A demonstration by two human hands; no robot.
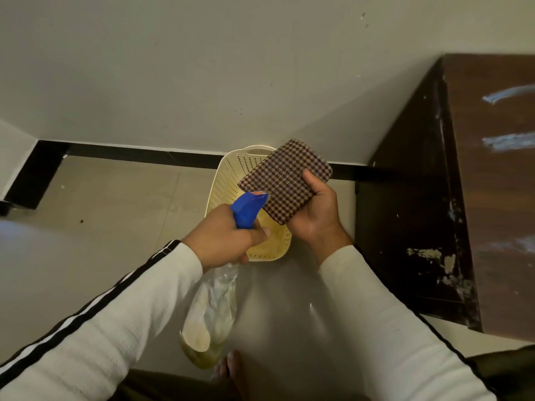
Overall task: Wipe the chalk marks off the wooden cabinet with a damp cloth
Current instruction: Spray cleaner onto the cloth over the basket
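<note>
My right hand [314, 211] holds a folded checkered cloth [285, 178], brown and cream, flat and tilted toward me. My left hand [224, 237] grips the neck of a clear spray bottle [214, 311] with a blue trigger head [249, 208]; the nozzle points at the cloth, almost touching its lower edge. A little yellowish liquid sits in the bottle's bottom. The dark wooden cabinet [492, 198] stands at the right, with pale chalk streaks [509, 141] across its top.
A cream perforated plastic basket [231, 175] lies on the tiled floor under my hands, against the wall with its black skirting [139, 153]. The cabinet's side [405, 198] has chipped patches. My bare foot [231, 369] shows near the bottom.
</note>
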